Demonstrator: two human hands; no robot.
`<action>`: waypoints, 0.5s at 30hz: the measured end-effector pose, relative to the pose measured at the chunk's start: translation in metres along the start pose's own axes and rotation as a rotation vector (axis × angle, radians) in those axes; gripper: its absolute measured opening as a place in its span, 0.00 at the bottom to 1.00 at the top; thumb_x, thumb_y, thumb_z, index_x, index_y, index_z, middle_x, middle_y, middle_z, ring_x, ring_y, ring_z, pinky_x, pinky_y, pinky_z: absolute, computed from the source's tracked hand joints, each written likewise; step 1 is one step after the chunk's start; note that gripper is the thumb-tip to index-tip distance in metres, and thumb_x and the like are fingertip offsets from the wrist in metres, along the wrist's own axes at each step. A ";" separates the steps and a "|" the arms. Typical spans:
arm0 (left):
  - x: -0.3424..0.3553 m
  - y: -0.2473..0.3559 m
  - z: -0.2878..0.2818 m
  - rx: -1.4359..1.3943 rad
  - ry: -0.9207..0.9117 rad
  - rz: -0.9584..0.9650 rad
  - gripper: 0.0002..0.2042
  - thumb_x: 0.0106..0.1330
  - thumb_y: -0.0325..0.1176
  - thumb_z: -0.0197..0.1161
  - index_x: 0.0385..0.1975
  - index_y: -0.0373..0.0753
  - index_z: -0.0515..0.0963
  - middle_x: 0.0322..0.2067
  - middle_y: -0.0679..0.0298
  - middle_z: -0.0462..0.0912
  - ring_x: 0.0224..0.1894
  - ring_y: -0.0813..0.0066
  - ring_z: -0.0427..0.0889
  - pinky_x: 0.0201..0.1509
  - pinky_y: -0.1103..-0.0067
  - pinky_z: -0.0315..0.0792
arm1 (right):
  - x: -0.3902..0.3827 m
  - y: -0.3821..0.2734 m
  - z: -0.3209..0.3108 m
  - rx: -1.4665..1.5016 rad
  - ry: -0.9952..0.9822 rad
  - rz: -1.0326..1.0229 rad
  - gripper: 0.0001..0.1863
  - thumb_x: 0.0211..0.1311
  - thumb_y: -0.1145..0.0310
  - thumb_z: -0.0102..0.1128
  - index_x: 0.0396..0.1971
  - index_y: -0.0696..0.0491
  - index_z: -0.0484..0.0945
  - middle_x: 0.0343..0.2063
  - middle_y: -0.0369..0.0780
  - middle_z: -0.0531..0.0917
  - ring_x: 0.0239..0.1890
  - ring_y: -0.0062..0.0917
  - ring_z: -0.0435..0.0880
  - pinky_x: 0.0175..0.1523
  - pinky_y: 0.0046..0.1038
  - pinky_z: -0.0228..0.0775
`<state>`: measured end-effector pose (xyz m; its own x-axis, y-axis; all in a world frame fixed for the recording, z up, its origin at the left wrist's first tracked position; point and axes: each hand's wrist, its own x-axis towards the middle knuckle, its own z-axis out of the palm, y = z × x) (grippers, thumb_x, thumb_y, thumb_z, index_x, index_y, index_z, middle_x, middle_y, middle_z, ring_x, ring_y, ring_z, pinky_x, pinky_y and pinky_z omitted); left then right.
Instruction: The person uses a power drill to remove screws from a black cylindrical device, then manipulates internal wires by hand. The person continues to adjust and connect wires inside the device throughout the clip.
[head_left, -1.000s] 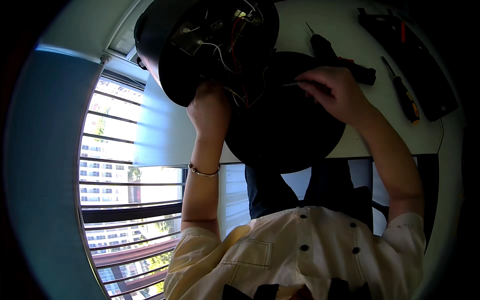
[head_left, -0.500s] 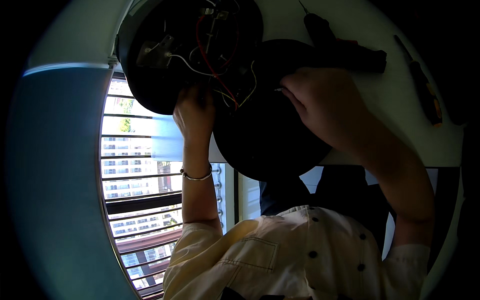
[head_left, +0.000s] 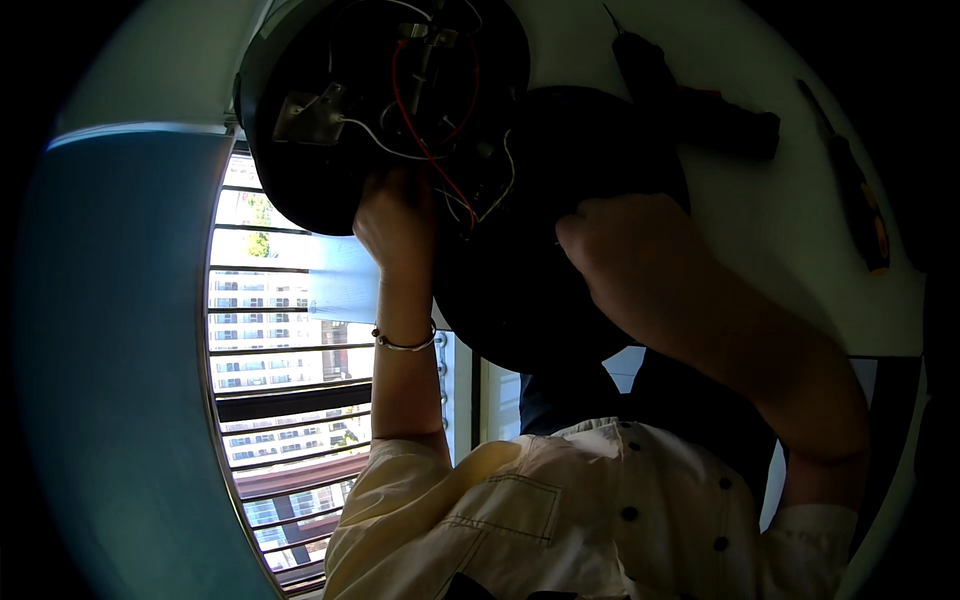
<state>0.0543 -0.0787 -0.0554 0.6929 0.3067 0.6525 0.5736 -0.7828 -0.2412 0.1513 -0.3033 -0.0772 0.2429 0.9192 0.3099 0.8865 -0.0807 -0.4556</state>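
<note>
A round black housing lies open at the upper left of the frame, its inside toward the camera, beside a black disc at the center. Both look stiff and smooth, the housing bulky and perhaps slippery; the outer rim seems the safest place to take hold. The delicate part is likely the wiring: a red wire, a white wire and a yellow wire, thin and pliable, which would probably suffer from a hard tug, the white one most of all where it meets a metal plate. The left hand is at the housing's lower edge, fingers bent into shadow; how far they are closed, or on what, cannot be told. The right hand is over the disc, fingers curled inward, with a faint glint at the tips; whether it grips anything is too dark to tell. Toward the upper right, a power driver and a screwdriver lie on the pale worktop.
</note>
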 end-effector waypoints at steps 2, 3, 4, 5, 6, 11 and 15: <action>0.000 0.000 0.001 -0.006 0.023 0.009 0.07 0.58 0.40 0.59 0.26 0.45 0.80 0.24 0.61 0.78 0.21 0.64 0.79 0.21 0.74 0.72 | -0.001 -0.001 0.000 0.012 -0.030 -0.002 0.01 0.50 0.79 0.54 0.23 0.57 0.75 0.18 0.40 0.76 0.20 0.25 0.78 0.26 0.25 0.72; 0.000 0.000 0.001 -0.010 0.034 0.013 0.07 0.58 0.39 0.59 0.26 0.45 0.80 0.24 0.61 0.78 0.21 0.64 0.79 0.21 0.74 0.72 | -0.001 -0.002 0.000 0.009 -0.050 0.000 0.01 0.50 0.79 0.54 0.23 0.57 0.75 0.19 0.40 0.77 0.20 0.25 0.78 0.26 0.26 0.72; -0.001 0.000 0.002 -0.008 0.037 0.013 0.07 0.58 0.39 0.59 0.26 0.46 0.80 0.24 0.61 0.78 0.21 0.65 0.78 0.21 0.74 0.72 | 0.000 -0.002 0.000 0.007 -0.072 0.000 0.01 0.50 0.79 0.54 0.23 0.57 0.75 0.19 0.40 0.77 0.20 0.25 0.78 0.26 0.26 0.72; -0.002 -0.001 0.003 -0.007 0.039 0.012 0.06 0.58 0.39 0.59 0.26 0.46 0.80 0.24 0.61 0.78 0.20 0.65 0.78 0.20 0.74 0.72 | 0.000 -0.002 0.000 0.017 -0.102 0.007 0.01 0.51 0.78 0.54 0.23 0.57 0.75 0.19 0.41 0.77 0.21 0.25 0.78 0.26 0.26 0.72; -0.003 -0.001 0.003 -0.006 0.042 0.011 0.06 0.57 0.38 0.59 0.26 0.46 0.80 0.24 0.61 0.77 0.20 0.65 0.78 0.20 0.74 0.72 | 0.001 -0.002 0.000 0.027 -0.131 0.014 0.02 0.51 0.78 0.54 0.23 0.57 0.75 0.20 0.41 0.77 0.21 0.26 0.78 0.26 0.26 0.72; -0.004 -0.003 0.005 -0.001 0.087 0.028 0.05 0.57 0.38 0.60 0.26 0.46 0.80 0.23 0.62 0.77 0.19 0.65 0.77 0.19 0.75 0.70 | -0.001 -0.002 -0.001 0.049 -0.121 0.016 0.02 0.52 0.76 0.55 0.23 0.58 0.75 0.20 0.41 0.77 0.22 0.26 0.79 0.27 0.26 0.72; -0.005 -0.002 0.005 -0.053 0.138 0.040 0.05 0.56 0.38 0.62 0.24 0.45 0.80 0.22 0.63 0.77 0.18 0.66 0.77 0.18 0.76 0.69 | 0.000 -0.003 0.000 0.066 -0.143 0.037 0.03 0.53 0.75 0.55 0.23 0.58 0.75 0.20 0.42 0.77 0.23 0.28 0.79 0.28 0.27 0.72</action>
<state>0.0513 -0.0760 -0.0616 0.6459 0.2002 0.7368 0.5204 -0.8215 -0.2330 0.1483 -0.3032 -0.0759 0.2124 0.9620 0.1715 0.8489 -0.0947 -0.5200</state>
